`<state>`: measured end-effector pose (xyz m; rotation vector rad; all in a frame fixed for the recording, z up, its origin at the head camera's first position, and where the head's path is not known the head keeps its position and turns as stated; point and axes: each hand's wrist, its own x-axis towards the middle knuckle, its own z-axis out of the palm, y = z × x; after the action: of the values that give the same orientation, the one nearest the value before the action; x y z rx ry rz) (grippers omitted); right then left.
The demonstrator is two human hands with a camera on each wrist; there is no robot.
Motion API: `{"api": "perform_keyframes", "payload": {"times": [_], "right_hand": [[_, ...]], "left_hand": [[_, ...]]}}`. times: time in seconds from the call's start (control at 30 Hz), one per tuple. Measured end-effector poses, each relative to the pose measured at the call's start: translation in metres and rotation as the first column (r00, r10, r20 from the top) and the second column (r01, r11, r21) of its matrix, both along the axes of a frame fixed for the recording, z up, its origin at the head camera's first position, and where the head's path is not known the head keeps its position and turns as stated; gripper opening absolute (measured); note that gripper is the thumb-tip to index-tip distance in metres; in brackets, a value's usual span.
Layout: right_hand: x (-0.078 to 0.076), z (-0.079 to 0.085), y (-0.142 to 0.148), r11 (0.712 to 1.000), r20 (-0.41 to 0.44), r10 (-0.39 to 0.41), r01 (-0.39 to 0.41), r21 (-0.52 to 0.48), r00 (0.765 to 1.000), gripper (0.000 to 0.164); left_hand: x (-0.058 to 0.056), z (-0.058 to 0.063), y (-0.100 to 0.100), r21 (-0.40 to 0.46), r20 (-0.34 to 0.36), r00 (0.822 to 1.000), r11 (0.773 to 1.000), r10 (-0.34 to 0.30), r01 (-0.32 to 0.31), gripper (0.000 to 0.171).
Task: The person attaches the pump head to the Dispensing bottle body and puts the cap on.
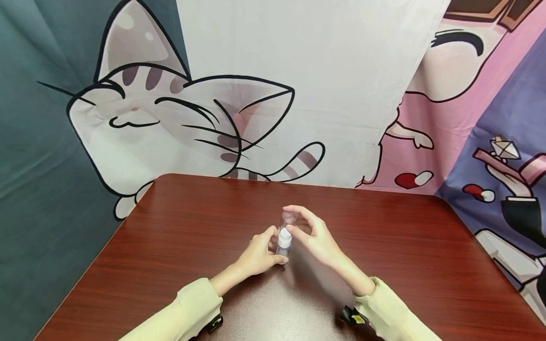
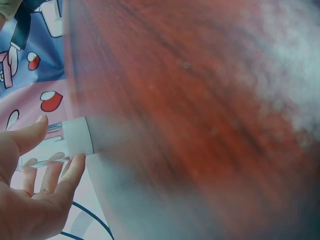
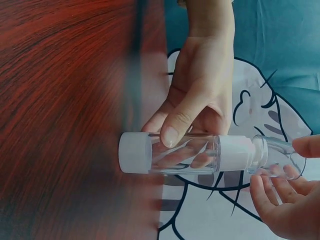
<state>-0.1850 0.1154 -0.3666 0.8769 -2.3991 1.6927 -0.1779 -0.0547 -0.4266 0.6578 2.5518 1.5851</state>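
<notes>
A small clear bottle (image 3: 175,162) with a white base (image 3: 135,153) and white top (image 1: 284,237) stands upright on the table. My left hand (image 1: 258,254) grips its body from the left, with the thumb on the near side and fingers behind. In the left wrist view, the left hand (image 2: 40,200) curls about the bottle beside its white base (image 2: 77,137). My right hand (image 1: 320,240) pinches a clear cap (image 3: 280,156) at the bottle's top end, between thumb and fingers. Whether the cap touches the white top cannot be told.
The brown wooden table (image 1: 192,213) extends around both hands, its far edge against a cloth backdrop (image 1: 341,71) printed with cartoon figures. A dark wrist device (image 1: 354,316) hangs by the right sleeve, and another (image 1: 214,323) by the left sleeve.
</notes>
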Motion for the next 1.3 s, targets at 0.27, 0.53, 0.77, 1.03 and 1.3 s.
{"api": "perform_keyframes", "payload": {"times": [0.27,0.53,0.77,1.03,1.3], "right_hand": [[0.002,-0.002,-0.002,1.000,0.008,0.004,-0.004,0.030,1.000,0.037],[0.015,0.014,-0.006,0.998,0.012,-0.008,0.007,0.065,1.000,0.035],[0.021,0.019,-0.007,0.997,0.036,-0.009,0.006,0.083,0.999,0.036],[0.022,0.017,-0.006,0.996,0.047,-0.007,0.003,0.086,0.999,0.035],[0.022,0.014,-0.006,0.994,0.031,-0.020,0.017,0.109,0.999,0.034]], "left_hand": [[0.000,0.001,0.000,-0.009,-0.015,1.000,1.000,0.002,-0.003,0.038],[0.000,0.001,0.000,-0.006,-0.016,1.000,1.000,0.003,-0.003,0.040],[0.000,0.001,0.000,-0.026,-0.025,1.000,1.000,0.007,-0.008,0.040],[0.000,0.001,0.000,-0.039,-0.044,0.999,0.999,0.021,-0.023,0.040],[0.000,0.001,0.001,-0.038,-0.046,0.999,0.999,0.029,-0.031,0.039]]}}
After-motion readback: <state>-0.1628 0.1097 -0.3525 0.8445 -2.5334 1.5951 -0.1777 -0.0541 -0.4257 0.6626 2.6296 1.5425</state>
